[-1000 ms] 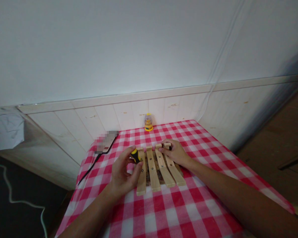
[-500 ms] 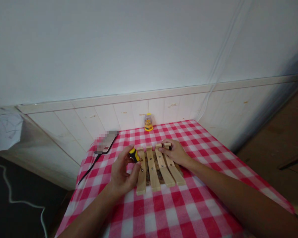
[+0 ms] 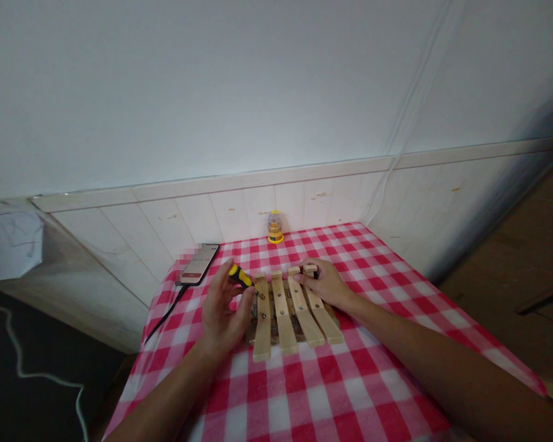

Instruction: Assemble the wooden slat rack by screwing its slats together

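Note:
Several pale wooden slats (image 3: 282, 313) with screws in them lie side by side over a darker patterned piece on the checked cloth. My left hand (image 3: 225, 310) grips a yellow and black screwdriver (image 3: 241, 276) between thumb and fingers, just left of the leftmost slat. The screwdriver tilts, its lower end near that slat's upper screw. My right hand (image 3: 325, 281) is closed around the far ends of the slats on the right, its fingertips partly hidden among them.
A red and white checked cloth (image 3: 322, 393) covers the table. A clear container with a yellow base (image 3: 275, 228) stands at the back by the wall. At the back left lies a phone (image 3: 199, 265) with a black cable (image 3: 168, 312).
My left hand has moved slightly left and back with the screwdriver, showing more of the leftmost slat. My right hand and the slats have stayed in place.

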`<action>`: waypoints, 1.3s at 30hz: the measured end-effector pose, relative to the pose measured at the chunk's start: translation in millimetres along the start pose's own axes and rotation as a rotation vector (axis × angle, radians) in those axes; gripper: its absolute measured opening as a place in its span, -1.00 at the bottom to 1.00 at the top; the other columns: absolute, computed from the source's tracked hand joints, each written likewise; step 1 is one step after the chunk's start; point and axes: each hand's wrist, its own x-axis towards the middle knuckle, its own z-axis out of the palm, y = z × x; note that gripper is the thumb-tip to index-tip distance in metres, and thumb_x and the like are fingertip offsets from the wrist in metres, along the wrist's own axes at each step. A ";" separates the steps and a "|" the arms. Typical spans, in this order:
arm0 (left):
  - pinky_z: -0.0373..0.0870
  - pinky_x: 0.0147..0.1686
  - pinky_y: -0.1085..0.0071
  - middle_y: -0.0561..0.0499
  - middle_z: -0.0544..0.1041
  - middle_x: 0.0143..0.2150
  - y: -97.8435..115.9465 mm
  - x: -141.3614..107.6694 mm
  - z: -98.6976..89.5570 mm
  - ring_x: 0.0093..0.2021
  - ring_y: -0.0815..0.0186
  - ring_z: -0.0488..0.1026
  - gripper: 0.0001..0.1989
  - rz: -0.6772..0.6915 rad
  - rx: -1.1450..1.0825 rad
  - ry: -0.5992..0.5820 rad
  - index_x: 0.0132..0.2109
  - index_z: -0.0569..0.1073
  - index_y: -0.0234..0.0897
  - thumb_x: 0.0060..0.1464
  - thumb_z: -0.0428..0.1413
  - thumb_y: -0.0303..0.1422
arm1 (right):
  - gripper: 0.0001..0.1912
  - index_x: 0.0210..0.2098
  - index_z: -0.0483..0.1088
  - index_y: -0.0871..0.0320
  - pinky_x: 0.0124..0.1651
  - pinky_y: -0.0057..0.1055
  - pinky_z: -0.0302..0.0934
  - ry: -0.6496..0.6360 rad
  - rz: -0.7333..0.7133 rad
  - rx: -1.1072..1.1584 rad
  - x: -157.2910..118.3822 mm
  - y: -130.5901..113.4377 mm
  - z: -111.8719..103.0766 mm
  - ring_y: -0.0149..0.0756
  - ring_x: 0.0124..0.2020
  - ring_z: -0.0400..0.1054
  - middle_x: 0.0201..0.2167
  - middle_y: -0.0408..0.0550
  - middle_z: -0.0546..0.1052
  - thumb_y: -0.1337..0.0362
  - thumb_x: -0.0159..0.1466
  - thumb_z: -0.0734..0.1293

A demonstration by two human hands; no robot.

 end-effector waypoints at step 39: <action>0.69 -0.14 0.42 -0.06 0.65 -0.01 -7.1 0.6 -3.2 -0.16 0.31 0.69 -0.37 -0.021 0.121 -0.112 0.42 0.35 -0.11 0.26 0.26 -0.44 | -0.85 -0.34 0.53 0.11 -0.33 -0.38 0.24 -0.008 -0.007 0.000 -0.2 -1.2 -0.1 -0.25 -0.39 0.43 -0.43 -0.11 0.59 0.16 0.21 0.46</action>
